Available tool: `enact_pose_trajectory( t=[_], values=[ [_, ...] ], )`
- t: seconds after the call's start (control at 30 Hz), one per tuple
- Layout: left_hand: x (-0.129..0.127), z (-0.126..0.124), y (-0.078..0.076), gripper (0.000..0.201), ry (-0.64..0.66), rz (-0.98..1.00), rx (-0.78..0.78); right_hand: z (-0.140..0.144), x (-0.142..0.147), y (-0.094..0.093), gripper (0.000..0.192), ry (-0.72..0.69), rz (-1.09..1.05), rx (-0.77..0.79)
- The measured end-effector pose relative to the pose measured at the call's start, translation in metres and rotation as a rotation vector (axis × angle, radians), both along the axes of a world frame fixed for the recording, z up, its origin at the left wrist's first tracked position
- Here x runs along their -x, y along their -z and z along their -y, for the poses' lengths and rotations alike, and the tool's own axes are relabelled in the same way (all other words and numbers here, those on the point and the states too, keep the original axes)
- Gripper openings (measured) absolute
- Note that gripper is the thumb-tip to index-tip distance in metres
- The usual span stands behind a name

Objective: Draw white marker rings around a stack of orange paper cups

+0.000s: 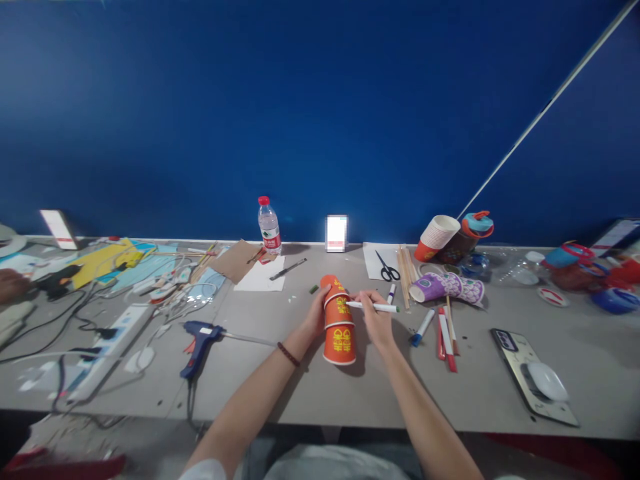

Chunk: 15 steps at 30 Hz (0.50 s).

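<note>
Three orange paper cups (340, 343) with yellow characters form one joined row, lying on the table and pointing away from me. My left hand (316, 310) grips the row along its left side near the far cup. In my right hand (376, 317) is a white marker (385, 307) with a green end, held like a pen. Its tip points left and is close to the middle cup; whether it touches I cannot tell. A small dark green cap (314, 289) lies left of the far cup.
At left are a blue glue gun (200, 347), a power strip (113, 353) and tangled cables. A water bottle (270, 230) and a phone (337, 233) stand behind. To the right are scissors (387, 267), stacked cups (437, 237), purple cups (447, 288), markers and another phone (533, 377). Another person's hand (14, 283) shows far left.
</note>
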<state>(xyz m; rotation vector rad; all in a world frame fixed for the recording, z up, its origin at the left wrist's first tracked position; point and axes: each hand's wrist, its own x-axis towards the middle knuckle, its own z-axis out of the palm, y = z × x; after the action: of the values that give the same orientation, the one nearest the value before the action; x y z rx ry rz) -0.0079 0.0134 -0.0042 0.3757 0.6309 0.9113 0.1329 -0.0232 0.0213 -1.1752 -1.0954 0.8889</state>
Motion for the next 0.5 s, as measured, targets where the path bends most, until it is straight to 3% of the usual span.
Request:
enact_pose_trajectory(
  t=[0.5],
  values=[
    [0.0005,0.0,0.0022,0.042,0.027,0.012,-0.006,-0.0002,-0.0005,-0.0001,0.03,-0.004,0.033,0.022]
  ],
)
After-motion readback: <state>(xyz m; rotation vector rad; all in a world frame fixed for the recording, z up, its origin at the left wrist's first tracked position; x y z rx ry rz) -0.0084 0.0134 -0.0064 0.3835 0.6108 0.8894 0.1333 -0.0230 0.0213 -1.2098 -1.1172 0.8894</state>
